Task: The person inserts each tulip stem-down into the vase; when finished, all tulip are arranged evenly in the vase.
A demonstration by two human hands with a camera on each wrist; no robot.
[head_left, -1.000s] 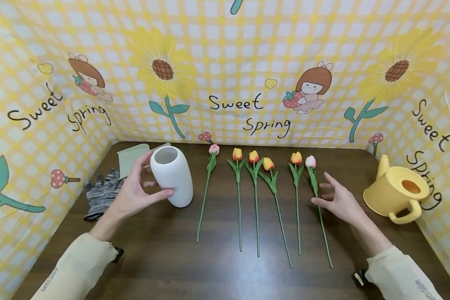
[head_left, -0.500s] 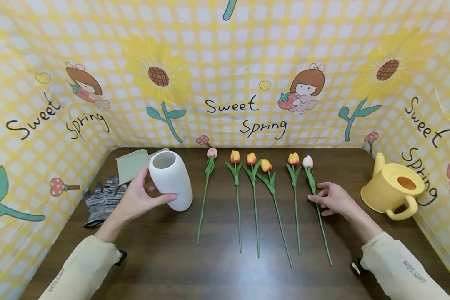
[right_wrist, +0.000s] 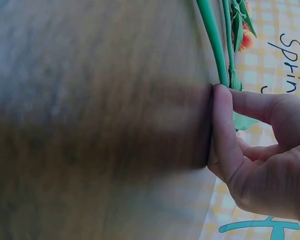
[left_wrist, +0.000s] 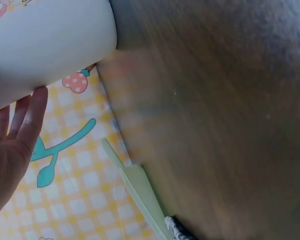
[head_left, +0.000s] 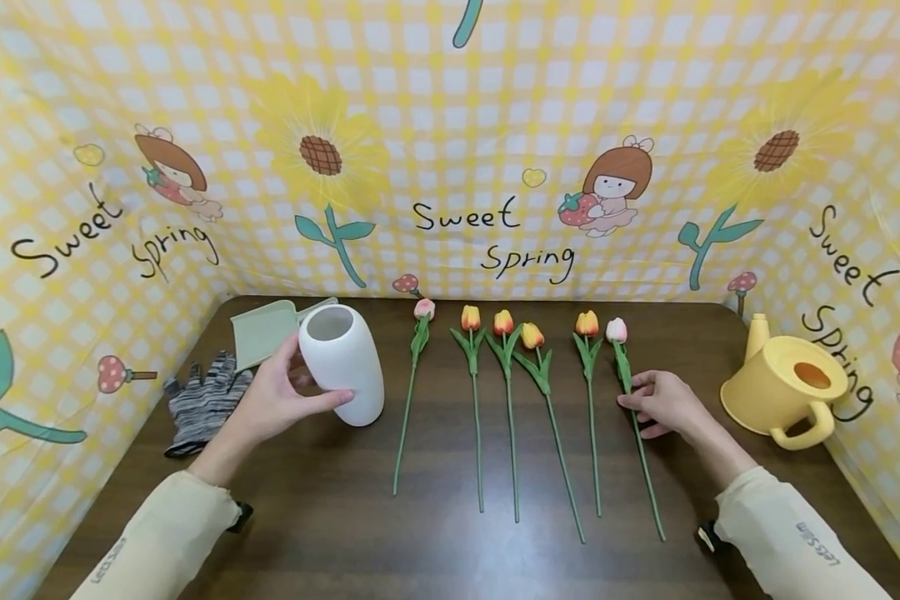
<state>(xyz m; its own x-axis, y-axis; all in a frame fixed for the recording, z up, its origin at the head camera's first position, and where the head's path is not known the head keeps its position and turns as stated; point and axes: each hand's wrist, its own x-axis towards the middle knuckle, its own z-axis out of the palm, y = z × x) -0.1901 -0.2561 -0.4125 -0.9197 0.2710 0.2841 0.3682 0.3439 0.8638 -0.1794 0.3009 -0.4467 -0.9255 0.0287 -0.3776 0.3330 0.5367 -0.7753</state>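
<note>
My left hand [head_left: 273,402] holds a white vase [head_left: 354,371] near the left of the table, thumb on its front and fingers on its far left side. The vase's mouth faces up and its body looks slightly tilted. In the left wrist view, the fingers [left_wrist: 34,117] touch the white wall of the vase. My right hand [head_left: 669,404] pinches the stem of the rightmost artificial tulip [head_left: 617,331], a pale pink one, just below its leaves. Thumb and index finger meet at the green stem [right_wrist: 212,40] in the right wrist view. That tulip still lies along the tabletop.
Several orange-yellow tulips [head_left: 503,323] and another pink tulip [head_left: 423,309] lie in a row on the brown table [head_left: 330,533]. A yellow watering can [head_left: 776,387] stands at right. At left are a grey knit glove [head_left: 202,408] and a pale green dustpan-like piece [head_left: 266,331].
My right hand has come down to the rightmost tulip, and its spread fingers have drawn together on the stem. The left hand stays on the vase. The head view has shifted slightly.
</note>
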